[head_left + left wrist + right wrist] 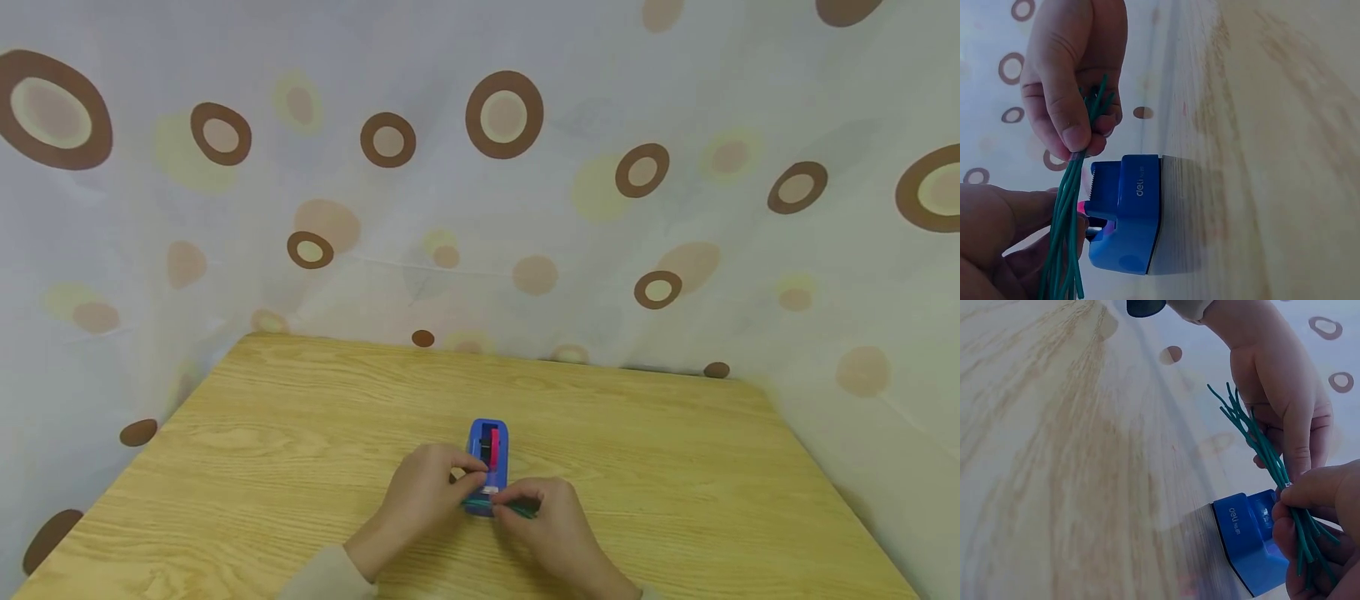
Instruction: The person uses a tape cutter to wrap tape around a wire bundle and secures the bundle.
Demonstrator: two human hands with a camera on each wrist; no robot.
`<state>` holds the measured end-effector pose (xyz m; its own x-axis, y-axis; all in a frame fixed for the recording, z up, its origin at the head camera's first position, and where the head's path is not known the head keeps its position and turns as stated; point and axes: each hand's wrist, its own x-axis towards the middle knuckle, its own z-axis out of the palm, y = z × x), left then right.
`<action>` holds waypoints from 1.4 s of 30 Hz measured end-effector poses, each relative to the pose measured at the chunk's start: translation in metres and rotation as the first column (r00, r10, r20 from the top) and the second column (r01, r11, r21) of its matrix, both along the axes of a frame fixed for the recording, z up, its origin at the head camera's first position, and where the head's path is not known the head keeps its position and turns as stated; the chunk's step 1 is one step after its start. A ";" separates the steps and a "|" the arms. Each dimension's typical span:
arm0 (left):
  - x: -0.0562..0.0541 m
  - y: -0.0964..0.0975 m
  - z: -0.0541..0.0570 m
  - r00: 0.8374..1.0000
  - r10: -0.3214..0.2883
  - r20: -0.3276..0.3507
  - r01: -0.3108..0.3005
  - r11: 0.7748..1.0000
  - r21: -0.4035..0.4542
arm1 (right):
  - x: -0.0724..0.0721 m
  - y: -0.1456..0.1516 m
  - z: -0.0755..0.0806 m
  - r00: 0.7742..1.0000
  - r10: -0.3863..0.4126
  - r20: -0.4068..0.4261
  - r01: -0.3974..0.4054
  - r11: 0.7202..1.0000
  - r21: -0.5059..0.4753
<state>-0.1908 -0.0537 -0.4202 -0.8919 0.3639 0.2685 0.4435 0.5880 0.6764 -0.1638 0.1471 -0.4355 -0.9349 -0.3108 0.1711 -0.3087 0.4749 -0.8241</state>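
A bundle of thin green wires (1263, 450) has a small shiny piece of clear tape (1288, 485) at its middle. My right hand (551, 521) pinches the bundle there between thumb and fingers, at the near end of a blue tape dispenser (477, 442) with a red-pink roll core (494, 450). My left hand (427, 487) reaches over the dispenser from the left. Its thumb and index fingertips come together at the tape between roll and cutter. In the left wrist view, the wires partly hide the left hand (997, 231).
The dispenser stands on a wood-grain table (300, 417). Behind and beside the table hangs a pale curtain (420, 200) with brown rings and spots. A dark rounded object (1145, 306) shows at the left sleeve in the right wrist view.
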 end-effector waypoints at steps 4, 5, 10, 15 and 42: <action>-0.001 0.001 -0.002 1.000 -0.006 0.018 0.006 1.000 0.005 | 0.000 0.000 0.000 1.000 -0.006 0.023 0.006 1.000 0.006; -0.001 0.001 -0.003 1.000 -0.010 0.021 0.010 1.000 0.006 | 0.001 0.000 0.000 1.000 -0.005 0.025 0.005 1.000 0.005; -0.001 0.001 -0.005 0.998 -0.022 0.056 0.021 0.999 0.032 | 0.002 -0.001 -0.001 1.000 0.013 -0.013 -0.014 1.000 -0.015; -0.002 0.001 -0.006 0.996 -0.023 0.088 0.020 0.999 0.044 | 0.002 -0.001 -0.002 1.000 0.019 -0.013 -0.019 1.000 -0.012; -0.005 -0.002 -0.011 0.979 -0.050 0.195 0.026 0.992 0.123 | -0.001 0.000 -0.013 0.997 0.045 -0.066 -0.041 0.998 0.056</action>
